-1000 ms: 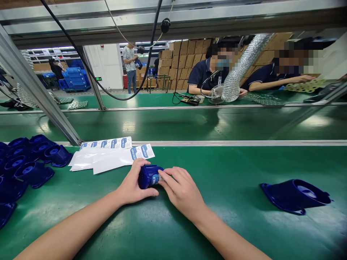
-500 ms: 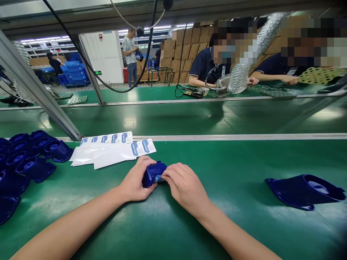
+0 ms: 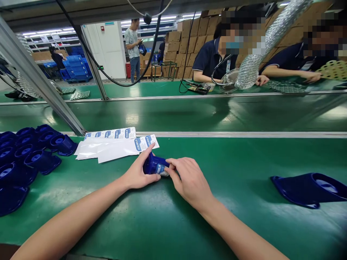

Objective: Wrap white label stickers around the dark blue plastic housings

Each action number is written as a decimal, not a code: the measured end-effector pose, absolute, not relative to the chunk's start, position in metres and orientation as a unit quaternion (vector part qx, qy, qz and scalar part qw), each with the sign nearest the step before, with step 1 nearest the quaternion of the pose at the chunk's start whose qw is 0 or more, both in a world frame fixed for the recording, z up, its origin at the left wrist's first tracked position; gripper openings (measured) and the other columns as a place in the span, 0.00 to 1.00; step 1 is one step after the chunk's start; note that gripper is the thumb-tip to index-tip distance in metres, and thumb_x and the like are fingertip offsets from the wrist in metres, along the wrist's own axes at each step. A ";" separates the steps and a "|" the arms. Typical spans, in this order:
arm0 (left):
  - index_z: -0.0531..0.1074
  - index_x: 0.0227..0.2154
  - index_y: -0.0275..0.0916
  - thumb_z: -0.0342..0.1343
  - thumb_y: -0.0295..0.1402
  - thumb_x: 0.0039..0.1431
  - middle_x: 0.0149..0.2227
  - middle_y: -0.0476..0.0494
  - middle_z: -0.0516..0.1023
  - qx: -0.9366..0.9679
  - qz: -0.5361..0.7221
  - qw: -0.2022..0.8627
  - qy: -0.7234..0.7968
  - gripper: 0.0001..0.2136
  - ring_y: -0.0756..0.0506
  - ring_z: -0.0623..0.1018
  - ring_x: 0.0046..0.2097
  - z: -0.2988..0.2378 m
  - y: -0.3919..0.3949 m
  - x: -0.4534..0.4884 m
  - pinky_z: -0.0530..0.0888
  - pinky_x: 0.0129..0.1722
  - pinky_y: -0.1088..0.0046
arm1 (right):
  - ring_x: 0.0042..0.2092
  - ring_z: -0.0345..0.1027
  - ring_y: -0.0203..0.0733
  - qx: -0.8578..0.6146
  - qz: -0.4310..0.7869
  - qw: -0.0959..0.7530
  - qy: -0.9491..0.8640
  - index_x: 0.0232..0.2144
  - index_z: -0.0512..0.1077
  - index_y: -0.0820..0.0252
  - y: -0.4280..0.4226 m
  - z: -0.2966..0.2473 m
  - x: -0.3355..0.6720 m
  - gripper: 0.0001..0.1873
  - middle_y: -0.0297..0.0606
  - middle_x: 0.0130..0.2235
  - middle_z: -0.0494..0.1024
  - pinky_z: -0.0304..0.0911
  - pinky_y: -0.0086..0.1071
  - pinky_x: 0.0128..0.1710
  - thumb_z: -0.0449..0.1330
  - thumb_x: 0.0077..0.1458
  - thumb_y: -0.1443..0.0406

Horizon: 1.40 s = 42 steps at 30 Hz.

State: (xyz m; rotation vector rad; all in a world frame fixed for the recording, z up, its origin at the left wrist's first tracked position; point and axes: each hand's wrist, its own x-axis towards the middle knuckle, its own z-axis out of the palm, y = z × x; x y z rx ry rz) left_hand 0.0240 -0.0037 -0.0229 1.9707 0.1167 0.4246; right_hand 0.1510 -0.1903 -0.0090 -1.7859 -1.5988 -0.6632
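Observation:
In the middle of the green work surface, my left hand (image 3: 137,174) is closed around a dark blue plastic housing (image 3: 150,164) tilted on its side. A blue and white label (image 3: 160,169) lies along the housing's near side. The fingertips of my right hand (image 3: 189,180) are pinched at the label's right end, against the housing. Part of the label is hidden behind those fingers. Just behind my left hand are white label sheets (image 3: 116,151), a few of them carrying printed blue labels.
Several matching blue housings (image 3: 42,160) stand grouped at the left. Another blue housing (image 3: 303,187) lies at the far right. A metal rail (image 3: 217,134) and a slanted post (image 3: 51,83) border the bench. Beyond, co-workers (image 3: 208,61) sit beside a foil duct (image 3: 248,72).
The housing has turned in my left hand, and more of the label now shows on its side. My left index finger has stretched upward. The whole view has shifted slightly.

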 end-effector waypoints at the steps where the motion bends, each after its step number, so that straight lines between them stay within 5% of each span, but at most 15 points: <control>1: 0.55 0.73 0.48 0.73 0.34 0.52 0.66 0.35 0.67 0.824 0.206 0.527 0.042 0.47 0.31 0.69 0.67 -0.026 -0.004 0.023 0.62 0.71 0.44 | 0.38 0.71 0.42 -0.680 -0.241 0.331 -0.608 0.54 0.70 0.62 -0.190 -0.010 0.152 0.12 0.36 0.36 0.78 0.66 0.41 0.45 0.59 0.70 0.71; 3: 0.57 0.72 0.48 0.74 0.37 0.53 0.66 0.35 0.68 0.807 0.269 0.524 0.044 0.46 0.33 0.70 0.67 -0.031 -0.007 0.022 0.62 0.71 0.47 | 0.38 0.71 0.42 -0.678 -0.214 0.360 -0.603 0.55 0.73 0.60 -0.190 -0.011 0.153 0.13 0.36 0.35 0.79 0.66 0.40 0.43 0.60 0.70 0.70; 7: 0.61 0.68 0.44 0.79 0.42 0.47 0.59 0.35 0.75 0.742 0.355 0.565 0.069 0.48 0.35 0.76 0.59 -0.030 -0.015 0.021 0.73 0.62 0.55 | 0.39 0.73 0.41 -0.677 -0.086 0.483 -0.548 0.39 0.79 0.56 -0.188 -0.011 0.153 0.04 0.36 0.37 0.80 0.68 0.38 0.41 0.63 0.67 0.68; 12: 0.63 0.66 0.43 0.81 0.49 0.40 0.54 0.37 0.75 0.725 0.310 0.611 0.064 0.51 0.34 0.76 0.56 -0.028 -0.014 0.027 0.70 0.63 0.52 | 0.41 0.75 0.45 -0.699 0.117 0.545 -0.449 0.32 0.79 0.56 -0.183 -0.014 0.155 0.10 0.38 0.38 0.81 0.69 0.41 0.44 0.64 0.63 0.58; 17: 0.38 0.75 0.53 0.82 0.33 0.42 0.60 0.34 0.76 0.621 0.144 0.770 0.030 0.66 0.33 0.79 0.59 -0.031 -0.006 0.031 0.75 0.60 0.49 | 0.38 0.76 0.46 -0.689 0.237 0.579 -0.368 0.34 0.80 0.58 -0.182 -0.019 0.157 0.17 0.40 0.35 0.83 0.71 0.40 0.41 0.66 0.59 0.50; 24: 0.52 0.72 0.48 0.81 0.29 0.41 0.59 0.34 0.77 0.628 0.128 0.766 0.049 0.59 0.33 0.78 0.60 -0.025 -0.002 0.030 0.74 0.63 0.50 | 0.37 0.78 0.46 -0.660 0.313 0.591 -0.343 0.33 0.82 0.58 -0.183 -0.015 0.161 0.19 0.41 0.35 0.85 0.75 0.40 0.40 0.70 0.54 0.48; 29: 0.57 0.68 0.47 0.81 0.28 0.39 0.54 0.38 0.80 0.632 0.133 0.762 0.057 0.54 0.36 0.82 0.52 -0.023 -0.006 0.031 0.77 0.58 0.52 | 0.35 0.77 0.44 -0.665 0.305 0.585 -0.349 0.31 0.82 0.58 -0.184 -0.013 0.160 0.19 0.39 0.33 0.85 0.74 0.37 0.37 0.69 0.55 0.48; 42: 0.67 0.57 0.44 0.81 0.32 0.39 0.49 0.43 0.79 0.641 0.200 0.732 0.116 0.42 0.40 0.80 0.49 -0.019 -0.009 0.033 0.77 0.53 0.59 | 0.31 0.73 0.41 -0.709 0.026 0.568 -0.417 0.31 0.79 0.55 -0.187 -0.009 0.141 0.10 0.35 0.31 0.82 0.69 0.35 0.33 0.63 0.64 0.59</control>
